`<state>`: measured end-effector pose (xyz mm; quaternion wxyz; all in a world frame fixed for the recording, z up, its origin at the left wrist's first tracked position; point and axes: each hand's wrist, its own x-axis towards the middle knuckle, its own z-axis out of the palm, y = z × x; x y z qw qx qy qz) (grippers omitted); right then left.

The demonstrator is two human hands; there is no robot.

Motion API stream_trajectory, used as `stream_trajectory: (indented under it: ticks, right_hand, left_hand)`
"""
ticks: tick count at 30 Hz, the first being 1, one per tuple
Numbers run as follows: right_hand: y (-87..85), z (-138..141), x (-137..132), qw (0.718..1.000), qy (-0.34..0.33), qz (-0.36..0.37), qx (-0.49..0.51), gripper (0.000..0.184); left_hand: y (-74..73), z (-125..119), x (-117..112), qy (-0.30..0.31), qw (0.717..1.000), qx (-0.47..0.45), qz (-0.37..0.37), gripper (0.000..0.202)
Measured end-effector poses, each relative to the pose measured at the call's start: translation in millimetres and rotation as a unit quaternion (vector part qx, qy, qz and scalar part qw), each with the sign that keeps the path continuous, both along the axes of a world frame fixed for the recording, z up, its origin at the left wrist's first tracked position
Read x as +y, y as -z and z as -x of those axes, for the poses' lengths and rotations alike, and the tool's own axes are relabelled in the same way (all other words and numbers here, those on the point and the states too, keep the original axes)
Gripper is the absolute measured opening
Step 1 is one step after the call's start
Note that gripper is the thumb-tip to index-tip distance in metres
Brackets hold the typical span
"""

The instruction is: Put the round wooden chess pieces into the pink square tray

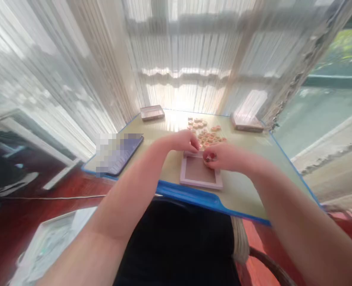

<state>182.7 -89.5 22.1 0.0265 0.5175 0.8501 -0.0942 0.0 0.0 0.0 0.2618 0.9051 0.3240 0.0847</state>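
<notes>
A shallow, square, pale box (201,184) with a brownish bottom lies near the front edge of the table. My right hand (223,157) is over its right side, thumb and fingers closed on a small round wooden chess piece (207,160) with a dark mark. At the far rim of the box, my left hand (185,140) points downward with its fingers drawn together; whatever is between the fingertips is hidden. Just beyond both hands lies a loose group of round wooden pieces (210,138), several with reddish markings.
A clear-topped shallow box (152,113) stands at the back left, and a similar lid or box (247,125) at the back right. A dark tablet or phone (128,153), partly pixelated, rests at the left. The table has a blue edge (190,195). Sheer curtains hang behind.
</notes>
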Motion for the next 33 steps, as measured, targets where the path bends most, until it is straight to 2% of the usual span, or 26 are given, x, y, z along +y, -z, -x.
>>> stream_trajectory:
  ticks: [6,17,23,33]
  right_hand:
    - [4.0,-13.8,10.5,1.0,0.025,0.002,-0.004,0.022]
    - [0.9,-9.0,8.0,0.997,0.07,-0.037,-0.014,0.023]
    - [6.5,-11.3,11.3,0.996,0.07,-0.057,-0.006,0.023]
    - [2.6,-11.2,9.7,0.997,0.067,-0.04,-0.008,0.026]
  left_hand:
    - [-4.3,-2.8,-2.6,-0.018,0.999,-0.014,0.03,0.021]
    - [1.0,0.6,-1.2,-0.043,0.998,-0.03,0.025,0.018]
    - [-0.6,-0.4,-3.1,-0.03,0.999,-0.029,0.031,0.016]
    - [2.2,-0.2,0.2,-0.025,0.999,-0.03,0.027,0.018]
